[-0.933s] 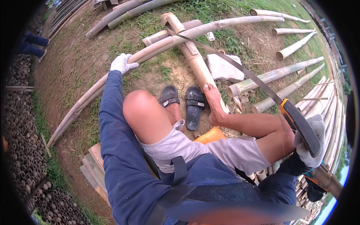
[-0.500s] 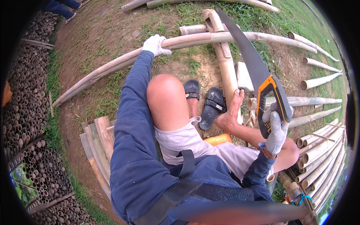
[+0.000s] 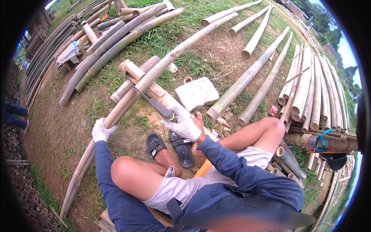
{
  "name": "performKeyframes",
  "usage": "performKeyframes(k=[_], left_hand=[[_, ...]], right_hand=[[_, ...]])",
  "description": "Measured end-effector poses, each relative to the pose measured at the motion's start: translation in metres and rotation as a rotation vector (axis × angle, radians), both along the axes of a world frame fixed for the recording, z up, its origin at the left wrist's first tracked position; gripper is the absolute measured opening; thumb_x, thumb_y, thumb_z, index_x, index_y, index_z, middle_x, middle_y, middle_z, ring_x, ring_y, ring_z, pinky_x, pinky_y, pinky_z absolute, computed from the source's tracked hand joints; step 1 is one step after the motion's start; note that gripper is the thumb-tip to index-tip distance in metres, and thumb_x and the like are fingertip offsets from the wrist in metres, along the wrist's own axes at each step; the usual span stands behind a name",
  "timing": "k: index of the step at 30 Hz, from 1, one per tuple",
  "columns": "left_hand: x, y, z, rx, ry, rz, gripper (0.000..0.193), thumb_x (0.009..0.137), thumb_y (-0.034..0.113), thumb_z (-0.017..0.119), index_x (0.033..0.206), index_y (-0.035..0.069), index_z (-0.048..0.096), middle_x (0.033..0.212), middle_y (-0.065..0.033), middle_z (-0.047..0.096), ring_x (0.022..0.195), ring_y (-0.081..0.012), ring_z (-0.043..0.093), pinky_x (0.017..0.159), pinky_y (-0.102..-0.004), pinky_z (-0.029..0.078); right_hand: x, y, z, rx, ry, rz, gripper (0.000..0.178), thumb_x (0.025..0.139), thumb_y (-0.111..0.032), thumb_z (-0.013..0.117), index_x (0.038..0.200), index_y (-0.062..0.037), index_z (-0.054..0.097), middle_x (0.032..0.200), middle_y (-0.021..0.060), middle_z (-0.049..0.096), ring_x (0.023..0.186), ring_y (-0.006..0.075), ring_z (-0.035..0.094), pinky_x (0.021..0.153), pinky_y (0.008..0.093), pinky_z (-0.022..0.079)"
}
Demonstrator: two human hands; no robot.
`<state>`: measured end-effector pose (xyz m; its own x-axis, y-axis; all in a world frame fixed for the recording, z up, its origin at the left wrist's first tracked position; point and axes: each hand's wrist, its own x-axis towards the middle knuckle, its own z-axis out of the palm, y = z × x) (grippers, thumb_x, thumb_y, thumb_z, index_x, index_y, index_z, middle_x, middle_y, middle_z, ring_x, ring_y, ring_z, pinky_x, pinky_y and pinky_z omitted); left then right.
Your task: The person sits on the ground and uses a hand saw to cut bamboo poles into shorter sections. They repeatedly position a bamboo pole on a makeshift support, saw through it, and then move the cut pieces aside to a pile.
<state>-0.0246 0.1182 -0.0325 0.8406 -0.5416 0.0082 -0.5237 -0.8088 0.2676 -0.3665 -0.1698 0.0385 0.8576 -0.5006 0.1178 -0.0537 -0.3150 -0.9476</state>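
Note:
In my white-gloved left hand point(image 3: 102, 130) is a long bamboo pole point(image 3: 166, 62), with the fingers wrapped round it left of centre. A second length runs close along its lower part. The pole slants across a thick bamboo support point(image 3: 166, 98) with a short crosspiece. My gloved right hand point(image 3: 182, 124) is closed round the dark-and-yellow handle of a hand saw point(image 3: 164, 110). Its blade points up and left and reaches the pole beside the support; how deep it sits there cannot be made out. My bare foot rests by the support, close to my right hand.
A white block point(image 3: 197, 94) lies right of the support. Loose bamboo poles point(image 3: 247, 81) spread beyond it, with a stack point(image 3: 309, 89) at the right. More poles point(image 3: 127, 42) lie at the far left. Sandals point(image 3: 181, 149) are below the saw. Another person's legs point(image 3: 15, 114) show at the left edge.
The saw has come down from its raised position on the right to the pole at the support. My left hand still grips the pole. The view has turned to the right.

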Motion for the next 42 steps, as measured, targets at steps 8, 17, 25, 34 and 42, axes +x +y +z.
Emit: performKeyframes(k=[8, 17, 25, 34, 42], left_hand=[[-0.001, 0.001, -0.002, 0.007, -0.031, -0.023, 0.073, 0.067, 0.049, 0.102, 0.121, 0.01, 0.075, 0.115, -0.0179, 0.072, 0.106, -0.0396, 0.074, 0.095, -0.0507, 0.061], [-0.003, 0.0, 0.002, 0.002, -0.035, -0.017, 0.073, 0.065, 0.05, 0.101, 0.12, 0.009, 0.075, 0.116, -0.018, 0.072, 0.106, -0.0397, 0.075, 0.095, -0.0508, 0.061], [-0.004, 0.0, 0.001, 0.016, -0.029, -0.009, 0.073, 0.066, 0.05, 0.101, 0.121, 0.009, 0.076, 0.115, -0.0169, 0.073, 0.106, -0.039, 0.075, 0.095, -0.0505, 0.061], [-0.003, -0.002, 0.004, 0.077, -0.018, 0.013, 0.075, 0.071, 0.058, 0.097, 0.126, 0.011, 0.076, 0.122, -0.016, 0.074, 0.112, -0.0371, 0.074, 0.102, -0.0489, 0.059], [0.0, 0.005, -0.006, 0.05, -0.105, -0.023, 0.077, 0.07, 0.062, 0.098, 0.126, 0.014, 0.076, 0.117, -0.0143, 0.073, 0.109, -0.037, 0.075, 0.097, -0.05, 0.061]], right_hand=[[-0.012, 0.007, -0.054, 0.129, 0.024, 0.009, 0.055, 0.099, -0.035, 0.088, 0.137, -0.0062, 0.06, 0.123, 0.0103, 0.063, 0.117, 0.0202, 0.062, 0.103, 0.0379, 0.052], [-0.017, 0.014, -0.06, 0.194, 0.001, 0.124, 0.061, 0.101, -0.031, 0.086, 0.147, -0.0068, 0.057, 0.135, 0.0126, 0.065, 0.126, 0.0224, 0.064, 0.11, 0.0365, 0.052], [-0.069, -0.001, -0.062, -0.408, 0.045, -0.139, 0.081, 0.113, -0.058, 0.059, 0.173, -0.01, 0.034, 0.159, 0.0225, 0.06, 0.146, 0.039, 0.06, 0.124, 0.0647, 0.043], [-0.028, 0.005, -0.046, 0.546, -0.123, 0.147, 0.067, 0.111, -0.047, 0.055, 0.161, -0.0033, 0.046, 0.157, 0.0169, 0.058, 0.143, 0.0279, 0.057, 0.127, 0.0457, 0.035], [-0.077, 0.01, -0.038, 0.204, -0.061, -0.267, 0.046, 0.103, -0.014, 0.081, 0.143, -0.0022, 0.059, 0.119, 0.0057, 0.067, 0.102, 0.0141, 0.066, 0.09, 0.0297, 0.054]])
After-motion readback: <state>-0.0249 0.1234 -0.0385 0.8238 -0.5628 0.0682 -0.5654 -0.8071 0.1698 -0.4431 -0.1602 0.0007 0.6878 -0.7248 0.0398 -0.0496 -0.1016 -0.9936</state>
